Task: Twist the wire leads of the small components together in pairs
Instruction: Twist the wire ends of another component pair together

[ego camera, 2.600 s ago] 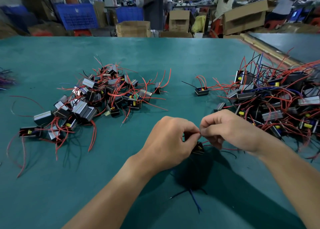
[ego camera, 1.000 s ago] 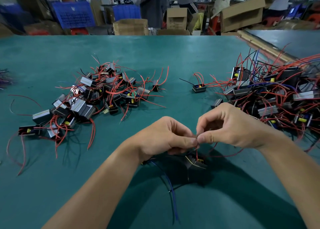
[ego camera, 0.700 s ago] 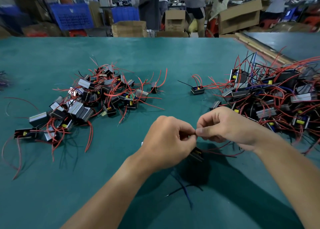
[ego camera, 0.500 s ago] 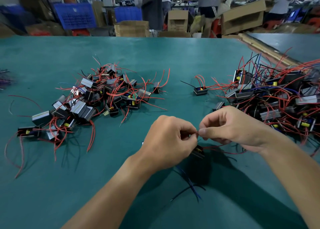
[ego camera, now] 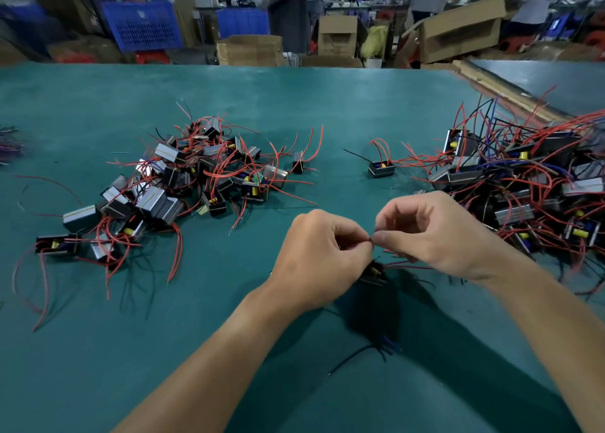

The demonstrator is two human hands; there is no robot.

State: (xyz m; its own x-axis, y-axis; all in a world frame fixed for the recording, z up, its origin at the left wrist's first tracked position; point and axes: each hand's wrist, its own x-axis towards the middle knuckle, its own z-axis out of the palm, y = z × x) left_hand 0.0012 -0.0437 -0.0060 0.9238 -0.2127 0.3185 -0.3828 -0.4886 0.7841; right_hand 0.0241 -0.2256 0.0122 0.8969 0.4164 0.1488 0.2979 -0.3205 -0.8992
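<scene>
Here the left hand (ego camera: 322, 252) and right hand (ego camera: 435, 236) pinch the wire leads (ego camera: 371, 238), small component (ego camera: 373, 273) just below.

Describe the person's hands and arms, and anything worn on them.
Both the left hand and right hand are bare: no gloves, rings or wristbands show. The forearms are uncovered too, with no sleeves, watch or markings in view.

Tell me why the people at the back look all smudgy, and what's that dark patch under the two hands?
Head view: the standing people behind the flat teal table are blurred, probably from distance or motion; the dark patch is the shadow of the left hand and right hand, lit from above.
</scene>
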